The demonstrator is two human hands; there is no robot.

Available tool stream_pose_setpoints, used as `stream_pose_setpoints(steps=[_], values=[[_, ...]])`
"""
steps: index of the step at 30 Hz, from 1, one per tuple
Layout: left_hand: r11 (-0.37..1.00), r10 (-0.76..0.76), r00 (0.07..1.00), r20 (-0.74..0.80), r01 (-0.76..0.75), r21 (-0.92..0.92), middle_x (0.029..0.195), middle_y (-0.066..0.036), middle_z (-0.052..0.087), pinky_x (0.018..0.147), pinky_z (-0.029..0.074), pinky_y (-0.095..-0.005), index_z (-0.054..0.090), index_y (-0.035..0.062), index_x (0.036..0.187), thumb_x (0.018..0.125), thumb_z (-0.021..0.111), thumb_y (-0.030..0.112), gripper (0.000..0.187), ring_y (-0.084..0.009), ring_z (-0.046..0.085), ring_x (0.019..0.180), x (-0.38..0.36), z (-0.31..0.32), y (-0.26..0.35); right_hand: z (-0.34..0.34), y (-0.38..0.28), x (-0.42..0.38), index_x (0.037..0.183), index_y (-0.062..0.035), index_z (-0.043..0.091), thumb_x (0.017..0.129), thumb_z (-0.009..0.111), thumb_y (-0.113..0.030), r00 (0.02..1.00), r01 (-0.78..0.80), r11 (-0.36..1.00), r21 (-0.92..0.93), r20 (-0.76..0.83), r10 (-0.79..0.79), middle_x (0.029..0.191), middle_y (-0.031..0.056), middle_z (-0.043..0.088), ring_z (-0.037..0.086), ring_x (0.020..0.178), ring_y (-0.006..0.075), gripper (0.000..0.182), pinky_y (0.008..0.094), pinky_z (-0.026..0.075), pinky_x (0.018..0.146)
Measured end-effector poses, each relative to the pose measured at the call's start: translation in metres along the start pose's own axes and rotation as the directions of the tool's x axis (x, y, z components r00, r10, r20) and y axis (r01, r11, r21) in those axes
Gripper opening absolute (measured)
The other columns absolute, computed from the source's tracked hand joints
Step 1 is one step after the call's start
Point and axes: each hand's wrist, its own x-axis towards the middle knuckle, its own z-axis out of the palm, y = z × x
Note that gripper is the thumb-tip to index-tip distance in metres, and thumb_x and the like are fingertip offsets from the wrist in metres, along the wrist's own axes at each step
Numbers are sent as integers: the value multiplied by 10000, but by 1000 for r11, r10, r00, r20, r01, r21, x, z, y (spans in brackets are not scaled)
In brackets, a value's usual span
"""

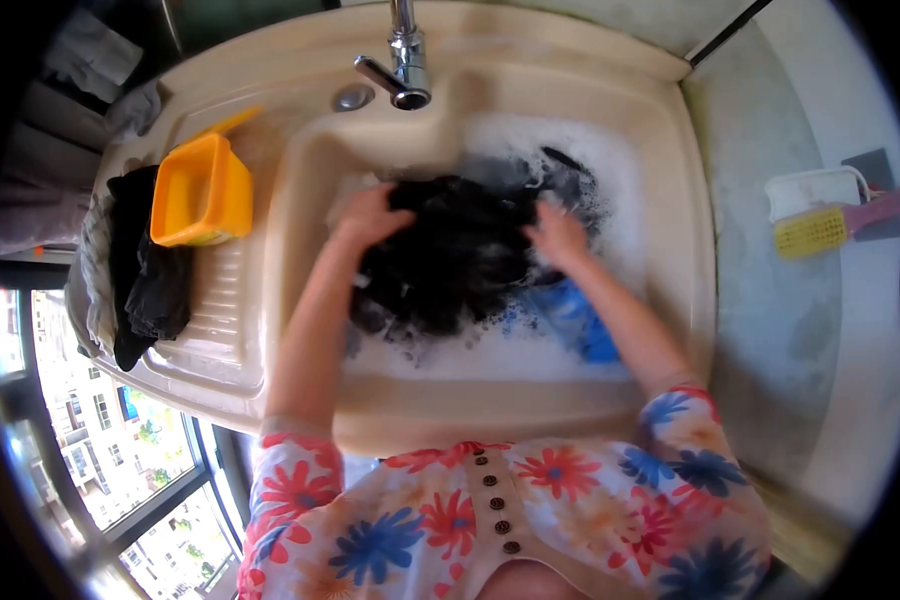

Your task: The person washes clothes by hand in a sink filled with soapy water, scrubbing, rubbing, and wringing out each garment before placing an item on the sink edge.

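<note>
A soaked black cloth [450, 250] lies bunched in sudsy water in the sink basin [400, 410]; what kind of garment it is does not show. My left hand [368, 216] grips its left edge, the fingers partly hidden in the dark folds. At the opposite edge, my right hand [558, 236] holds the cloth among the foam, slightly blurred. Blue fabric [585, 325] is partly under the suds below my right wrist. White foam [618, 190] spreads around the cloth.
A chrome faucet [408, 60] rises behind the basin. On the ribbed drainboard to the left stands a yellow plastic container [202, 190], beside dark and grey clothes [135, 270] draped over the edge. A yellow-bristled brush [815, 232] and a white holder [815, 190] are at the right.
</note>
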Motion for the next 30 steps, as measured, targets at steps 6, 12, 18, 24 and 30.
stream_pose_setpoints(steps=[6,12,18,24,30], values=[[643,-119,963,240,259,-721,976,-152,593,837,439,-404,540,-9,1048,681,630,168,417,-283,562,936,1,45,27,23,44,15,935,-21,609,748,625,-287,984,-169,813,557,50,170,918,151,622,593,821,262,325,350,461,723],[-117,-11,915,404,400,-909,1051,-115,556,835,434,-349,520,51,1102,812,514,513,546,-239,540,945,-6,63,52,0,-93,-24,653,-18,558,690,654,-298,910,290,809,511,-408,-69,649,147,567,533,562,275,298,373,433,526],[-245,-65,959,274,251,-937,836,-109,619,668,477,-315,602,0,937,822,537,212,250,-206,584,749,-3,86,50,-4,-69,35,726,-88,606,781,463,-266,898,383,854,352,-359,-255,707,137,593,588,671,288,235,393,451,607],[33,-422,906,26,44,-998,908,-162,613,695,489,-325,585,2,1007,788,560,96,240,-242,601,841,8,53,13,-11,24,57,693,-52,600,784,534,-415,864,-118,882,456,-391,318,700,161,602,577,700,351,380,408,450,642],[161,-307,929,209,267,-950,950,-160,609,852,445,-366,556,-25,1057,780,535,84,298,-273,564,934,9,71,8,31,-5,42,843,-5,598,751,606,-294,983,92,927,364,-179,-27,806,186,622,605,767,312,303,379,469,719]])
